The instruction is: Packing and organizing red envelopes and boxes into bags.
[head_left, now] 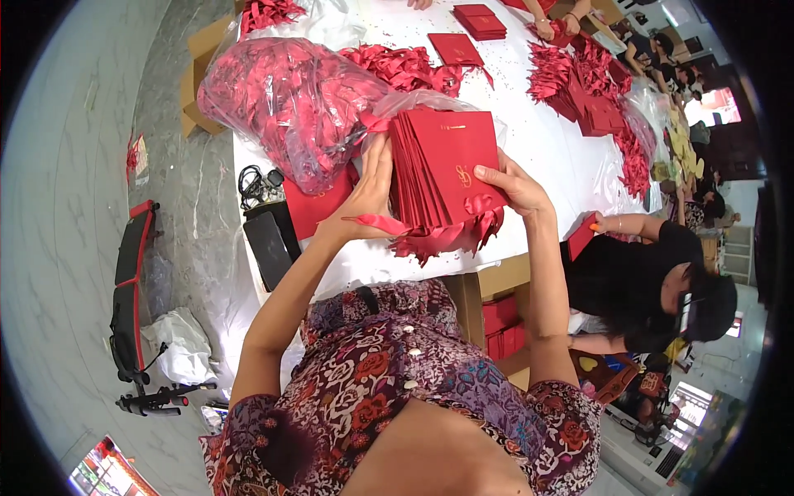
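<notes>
Holding the stack of red cards [442, 178] upright above the white desk [546, 140], my left hand [368, 194] braces its left edge while my right hand [517, 188] pinches the front card's lower right corner, ribbons [447, 236] hanging underneath.

A: What do the 2 hands hold?

B: A stack of red cards [442, 169] with red ribbons [447, 236], stood on the near edge of the white table [546, 140]. The left hand [370, 188] lies flat against the stack's left face; the right hand [517, 186] grips its right edge.

A: And around it?

B: A clear bag of red ribbons [285, 103] at the table's left edge, a black phone [266, 244] at the near left corner, and 1 person in black [637, 277] on the right side.
</notes>
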Demonstrator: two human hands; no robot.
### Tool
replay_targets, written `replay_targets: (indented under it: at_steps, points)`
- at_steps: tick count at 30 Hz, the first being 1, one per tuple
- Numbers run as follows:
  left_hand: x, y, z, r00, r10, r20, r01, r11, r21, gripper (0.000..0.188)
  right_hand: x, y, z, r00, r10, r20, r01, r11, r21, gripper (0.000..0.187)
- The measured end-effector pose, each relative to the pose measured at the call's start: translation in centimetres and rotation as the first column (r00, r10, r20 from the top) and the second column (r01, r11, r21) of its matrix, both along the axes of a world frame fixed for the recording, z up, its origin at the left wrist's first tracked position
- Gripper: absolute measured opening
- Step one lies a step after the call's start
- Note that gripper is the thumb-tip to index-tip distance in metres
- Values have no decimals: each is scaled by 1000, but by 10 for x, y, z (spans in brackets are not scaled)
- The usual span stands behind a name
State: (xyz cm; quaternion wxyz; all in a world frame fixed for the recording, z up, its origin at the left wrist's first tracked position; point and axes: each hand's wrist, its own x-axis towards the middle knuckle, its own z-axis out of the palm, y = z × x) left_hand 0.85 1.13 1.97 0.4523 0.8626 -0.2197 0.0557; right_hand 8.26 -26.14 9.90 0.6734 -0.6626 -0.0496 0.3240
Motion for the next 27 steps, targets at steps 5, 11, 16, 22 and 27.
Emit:
replay_targets:
  at_steps: [5,11,16,22,27]
  points:
    - [-2,0,6,999,29,-15,-30,999,-36,146,6,0,-10,1000,-18,-13,17,999,-49,95]
    - [-10,32,58,995,-103,-10,103,995,15,94,4,0,-7,999,-47,-8,46,995,-86,81]
    - [19,30,120,990,117,81,-102,981,-165,40,5,5,-6,999,-34,5,34,994,-100,81]
    - [36,-46,108,978,-73,196,-9,922,387,52,6,8,-15,1000,6,22,-6,1000,-23,86]
    - [37,-50,88,983,-105,149,29,897,441,77,1,6,-11,1000,-15,-6,15,993,-114,88]
